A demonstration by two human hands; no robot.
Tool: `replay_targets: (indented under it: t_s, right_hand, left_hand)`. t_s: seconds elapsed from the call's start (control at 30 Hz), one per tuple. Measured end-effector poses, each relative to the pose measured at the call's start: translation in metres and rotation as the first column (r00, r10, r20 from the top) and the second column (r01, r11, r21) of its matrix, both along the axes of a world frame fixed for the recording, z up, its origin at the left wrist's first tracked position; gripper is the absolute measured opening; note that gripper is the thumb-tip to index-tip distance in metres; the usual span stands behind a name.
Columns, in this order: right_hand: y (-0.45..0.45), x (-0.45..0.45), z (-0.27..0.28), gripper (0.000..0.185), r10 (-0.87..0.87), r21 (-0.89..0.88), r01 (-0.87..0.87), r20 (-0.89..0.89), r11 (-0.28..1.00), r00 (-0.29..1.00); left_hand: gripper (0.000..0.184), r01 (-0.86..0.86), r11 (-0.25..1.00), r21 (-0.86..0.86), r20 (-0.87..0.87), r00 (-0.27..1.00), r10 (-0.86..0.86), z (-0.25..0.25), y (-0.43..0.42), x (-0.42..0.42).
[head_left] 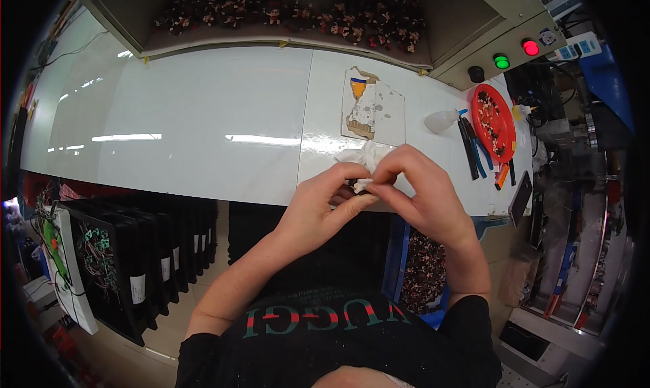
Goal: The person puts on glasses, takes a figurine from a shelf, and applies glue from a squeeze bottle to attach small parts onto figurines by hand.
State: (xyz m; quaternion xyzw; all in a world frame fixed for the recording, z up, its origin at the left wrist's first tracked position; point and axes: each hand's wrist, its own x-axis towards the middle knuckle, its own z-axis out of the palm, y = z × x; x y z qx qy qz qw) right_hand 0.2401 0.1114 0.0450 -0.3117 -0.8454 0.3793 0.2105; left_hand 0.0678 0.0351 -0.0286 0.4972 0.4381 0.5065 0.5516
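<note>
Both hands meet over the front edge of the white table. My left hand [323, 202] has its fingers wrapped round a small dark and pale figurine [357, 183], mostly hidden by the fingers. Thumb and forefinger of my right hand [416, 190] pinch a bit of white tissue against the figurine. Just behind the fingers lies a crumpled white tissue [369, 156] on the table. Farther back is a worn, stained board [386, 110] with torn brown patches.
At the right are a white squeeze bottle [441, 121], a red tray [504, 127] of small parts, pliers [483, 152] and a phone [521, 197]. A metal cabinet [467, 49] full of figurines spans the back. A blue crate [396, 252] and black racks [122, 252] stand below the edge.
</note>
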Motion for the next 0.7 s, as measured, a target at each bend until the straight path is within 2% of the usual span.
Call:
replay_targets:
  t_s: [0.03, 0.13, 0.23, 0.33, 0.43, 0.53, 0.63, 0.7]
  right_hand:
    - [0.001, -0.002, 0.001, 0.019, 0.021, -0.032, -0.019, 0.064, 0.999, 0.998]
    - [0.007, 0.009, 0.002, 0.016, -0.057, -0.053, 0.068, 0.195, 0.996, 0.979]
    - [0.008, 0.022, -0.014, 0.014, -0.081, 0.004, 0.082, 0.209, 0.997, 0.975]
    - [-0.001, 0.023, -0.024, 0.011, -0.172, 0.129, 0.159, 0.091, 0.979, 0.981]
    - [-0.014, 0.030, -0.034, 0.019, -0.247, -0.007, 0.247, -0.031, 0.969, 0.968]
    - [-0.026, 0.016, -0.051, 0.030, -0.260, -0.087, 0.246, -0.236, 0.965, 0.936]
    - [-0.031, 0.005, -0.064, 0.037, -0.249, -0.092, 0.233, -0.277, 0.968, 0.928]
    - [-0.029, -0.001, -0.069, 0.035, -0.225, -0.025, 0.229, -0.303, 0.973, 0.926]
  left_hand:
    - [0.029, -0.002, 1.000, 0.002, -0.017, 1.000, 0.002, 0.001, 0.000, 0.000]
    - [0.029, -0.015, 1.000, 0.018, 0.005, 1.000, 0.015, 0.000, -0.001, 0.001]
    - [0.028, -0.009, 1.000, 0.019, 0.011, 1.000, 0.009, -0.001, 0.000, 0.001]
    - [0.028, -0.004, 1.000, 0.007, -0.029, 1.000, 0.004, 0.002, 0.001, 0.000]
    - [0.028, -0.003, 1.000, -0.003, -0.018, 1.000, 0.003, 0.001, 0.000, 0.000]
    - [0.027, -0.018, 1.000, 0.001, 0.029, 0.999, 0.018, -0.003, 0.000, 0.002]
    - [0.027, 0.023, 0.999, -0.026, 0.032, 0.999, -0.022, 0.002, 0.000, 0.000]
    - [0.026, -0.038, 0.999, -0.011, 0.081, 0.996, 0.039, -0.001, 0.000, 0.002]
